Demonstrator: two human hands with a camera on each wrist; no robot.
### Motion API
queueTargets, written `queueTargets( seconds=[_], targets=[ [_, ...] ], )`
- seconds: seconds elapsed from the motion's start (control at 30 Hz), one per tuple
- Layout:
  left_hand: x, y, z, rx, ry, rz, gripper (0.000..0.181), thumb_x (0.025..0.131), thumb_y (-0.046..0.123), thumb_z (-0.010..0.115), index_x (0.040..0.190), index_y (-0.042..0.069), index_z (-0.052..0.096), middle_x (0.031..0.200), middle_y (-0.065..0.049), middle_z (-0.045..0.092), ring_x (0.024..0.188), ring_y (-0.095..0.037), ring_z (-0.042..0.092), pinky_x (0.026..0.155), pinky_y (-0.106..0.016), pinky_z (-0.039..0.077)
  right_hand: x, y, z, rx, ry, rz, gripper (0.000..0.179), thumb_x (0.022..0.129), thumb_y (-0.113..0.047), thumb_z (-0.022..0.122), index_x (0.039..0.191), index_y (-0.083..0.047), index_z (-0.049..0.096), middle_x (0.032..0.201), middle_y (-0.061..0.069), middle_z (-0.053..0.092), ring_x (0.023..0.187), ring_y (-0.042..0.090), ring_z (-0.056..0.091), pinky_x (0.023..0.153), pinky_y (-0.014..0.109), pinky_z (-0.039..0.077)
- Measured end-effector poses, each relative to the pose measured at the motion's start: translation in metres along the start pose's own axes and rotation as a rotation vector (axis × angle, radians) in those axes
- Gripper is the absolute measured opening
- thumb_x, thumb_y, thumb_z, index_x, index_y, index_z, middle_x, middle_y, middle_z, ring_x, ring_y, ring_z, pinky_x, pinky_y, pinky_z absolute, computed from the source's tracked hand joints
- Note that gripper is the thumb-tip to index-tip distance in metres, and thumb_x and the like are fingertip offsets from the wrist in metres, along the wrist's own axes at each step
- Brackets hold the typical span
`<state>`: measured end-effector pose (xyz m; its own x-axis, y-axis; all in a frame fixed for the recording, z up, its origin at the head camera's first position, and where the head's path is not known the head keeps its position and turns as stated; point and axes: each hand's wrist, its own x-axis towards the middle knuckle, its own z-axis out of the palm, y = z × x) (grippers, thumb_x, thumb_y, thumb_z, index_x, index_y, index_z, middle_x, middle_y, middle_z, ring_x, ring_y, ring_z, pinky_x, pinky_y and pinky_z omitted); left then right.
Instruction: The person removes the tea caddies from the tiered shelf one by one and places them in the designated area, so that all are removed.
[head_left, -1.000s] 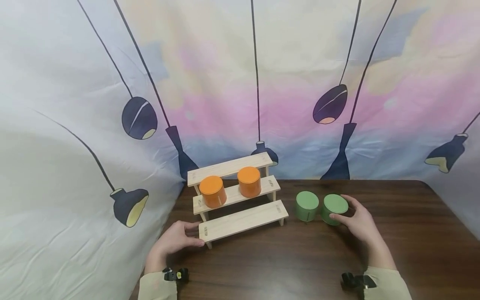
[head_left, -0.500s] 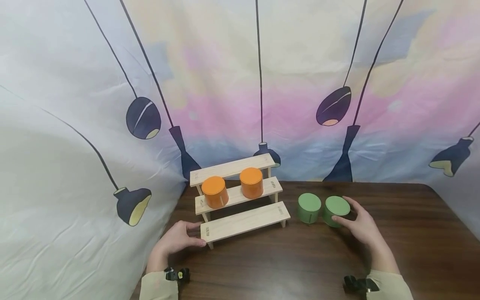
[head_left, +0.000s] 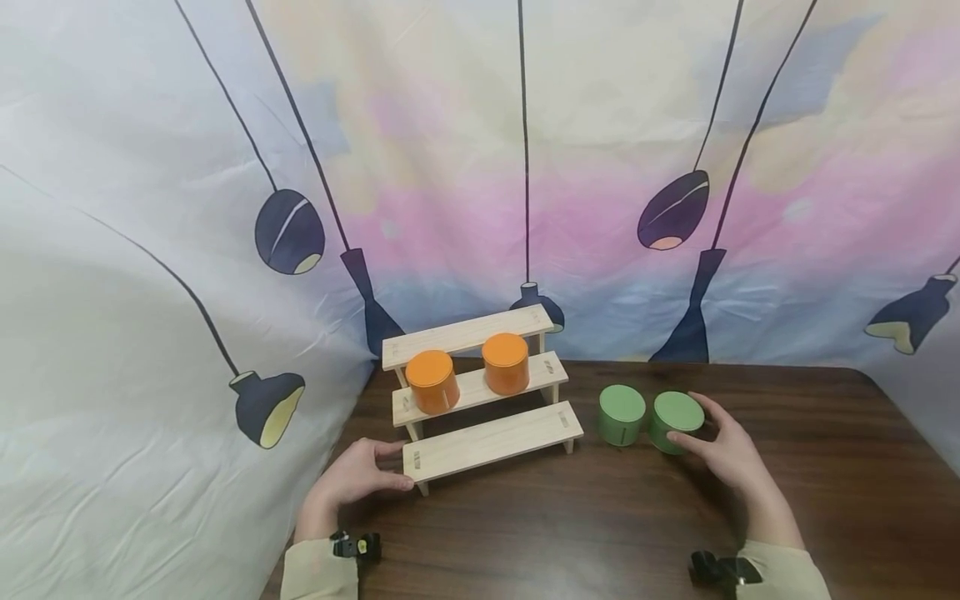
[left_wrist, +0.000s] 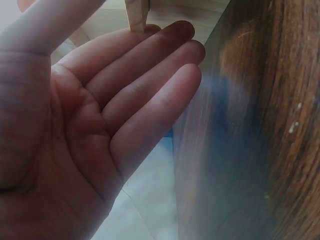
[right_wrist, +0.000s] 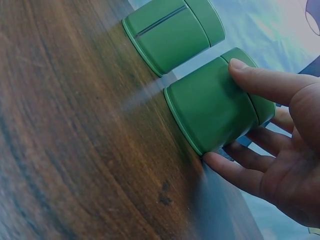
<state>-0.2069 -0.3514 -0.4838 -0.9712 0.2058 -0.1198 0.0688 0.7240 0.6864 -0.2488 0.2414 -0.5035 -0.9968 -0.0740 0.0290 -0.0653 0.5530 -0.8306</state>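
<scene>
A three-tier wooden display stand [head_left: 487, 442] stands on the table, two orange round tins [head_left: 432, 382] on its middle tier. My left hand [head_left: 360, 477] holds the left end of the lowest tier, thumb at its front corner and index finger behind. In the left wrist view, the other fingers [left_wrist: 145, 100] extend beside the stand's leg [left_wrist: 136, 15]. My right hand [head_left: 723, 446] grips a green round tin [head_left: 677, 421] between thumb and fingers. That tin's base is at the tabletop in the right wrist view. Another green tin [head_left: 621, 414] stands just left of it.
The dark wooden table [head_left: 585, 533] ends at the back against a fabric backdrop [head_left: 600, 208] printed with hanging lamps. The same cloth closes in the left side. Each wrist wears a black camera strap [head_left: 723, 569].
The whole head view has shifted slightly, so everything sits a little further right. Both hands keep their places on the stand and the green tin.
</scene>
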Motion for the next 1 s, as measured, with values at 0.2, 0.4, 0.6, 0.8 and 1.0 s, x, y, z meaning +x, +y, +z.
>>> queueTargets(
  seconds=[0.2, 0.4, 0.6, 0.8, 1.0],
  targets=[
    [-0.0005, 0.0009, -0.0005, 0.003, 0.001, 0.002, 0.073, 0.079, 0.035, 0.097, 0.135, -0.003, 0.072, 0.133, -0.014, 0.073, 0.128, -0.033, 0.067, 0.106, -0.06, 0.052, -0.0003, 0.001, 0.0002, -0.005, -0.002, -0.004, 0.103, 0.097, -0.043, 0.082, 0.169, -0.001, 0.021, 0.163, 0.037, 0.033, 0.143, 0.059, 0.04, 0.1, 0.069, 0.048],
    [-0.0007, 0.0016, 0.0001, 0.003, 0.002, 0.003, 0.072, 0.079, 0.036, 0.096, 0.135, -0.003, 0.072, 0.131, -0.012, 0.074, 0.126, -0.032, 0.068, 0.105, -0.059, 0.053, 0.0001, 0.0029, -0.003, 0.003, -0.014, 0.006, 0.108, 0.097, -0.046, 0.08, 0.171, -0.003, 0.015, 0.168, 0.037, 0.023, 0.146, 0.061, 0.033, 0.103, 0.074, 0.045],
    [-0.0009, 0.0021, 0.0007, 0.009, 0.006, 0.004, 0.073, 0.079, 0.036, 0.096, 0.135, -0.003, 0.072, 0.132, -0.014, 0.074, 0.127, -0.034, 0.067, 0.105, -0.061, 0.052, 0.0003, 0.0019, -0.0052, 0.007, -0.015, 0.008, 0.1, 0.101, -0.049, 0.074, 0.17, -0.003, 0.019, 0.167, 0.037, 0.028, 0.142, 0.06, 0.042, 0.101, 0.067, 0.05],
    [-0.0006, 0.0019, 0.0003, 0.013, 0.007, 0.001, 0.072, 0.079, 0.036, 0.096, 0.135, -0.003, 0.072, 0.13, -0.013, 0.075, 0.126, -0.034, 0.068, 0.105, -0.061, 0.052, -0.0016, 0.0002, -0.0053, 0.009, 0.004, 0.006, 0.093, 0.102, -0.048, 0.072, 0.168, 0.0, 0.027, 0.164, 0.035, 0.035, 0.14, 0.057, 0.048, 0.096, 0.054, 0.056],
    [-0.0008, 0.0014, -0.0002, 0.01, 0.003, -0.004, 0.072, 0.079, 0.036, 0.096, 0.135, -0.002, 0.072, 0.129, -0.012, 0.076, 0.125, -0.033, 0.069, 0.104, -0.06, 0.053, -0.0024, 0.0004, -0.0049, 0.037, 0.008, 0.003, 0.09, 0.103, -0.046, 0.072, 0.167, 0.001, 0.029, 0.158, 0.036, 0.043, 0.136, 0.054, 0.054, 0.079, 0.027, 0.058]
  ],
)
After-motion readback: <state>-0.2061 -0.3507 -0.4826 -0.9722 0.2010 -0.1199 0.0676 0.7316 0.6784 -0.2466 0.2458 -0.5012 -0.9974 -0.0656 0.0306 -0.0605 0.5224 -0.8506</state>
